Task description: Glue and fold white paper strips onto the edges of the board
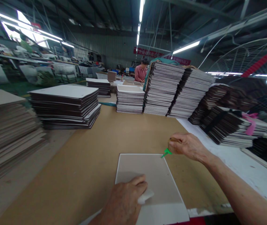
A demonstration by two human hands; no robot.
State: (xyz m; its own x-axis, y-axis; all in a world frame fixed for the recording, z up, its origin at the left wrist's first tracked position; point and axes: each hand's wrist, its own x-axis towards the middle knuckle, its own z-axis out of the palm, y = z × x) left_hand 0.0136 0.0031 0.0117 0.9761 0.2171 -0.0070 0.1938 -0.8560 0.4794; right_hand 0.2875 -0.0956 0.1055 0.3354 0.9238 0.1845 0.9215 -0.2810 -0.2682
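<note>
The pale panel (155, 175) lies flat on the brown worktop (93, 156), in front of my view, its near end by the worktop's near edge. I judge it light and fairly stiff, its face smooth enough to slide and mark, its corners the easiest part to dent; I'd take hold of it by the two long edges, fingers off the face. My left hand (125, 197) rests on it, fingers loosely curled, a white piece (145, 197) tucked against them; that piece looks light, but I can't tell whether it is soft. My right hand (186, 145) is closed around the handle of a green-tipped tool (167, 152), the tip angled down at the panel's far right corner; I can't tell whether it touches. The tool looks light, with a slim tip best spared side load, and the handle is the place to grip. I count one panel under the hand, one tool, one white piece, and two tall leaning stacks (163, 89) beyond; their sheets are too many to count.
</note>
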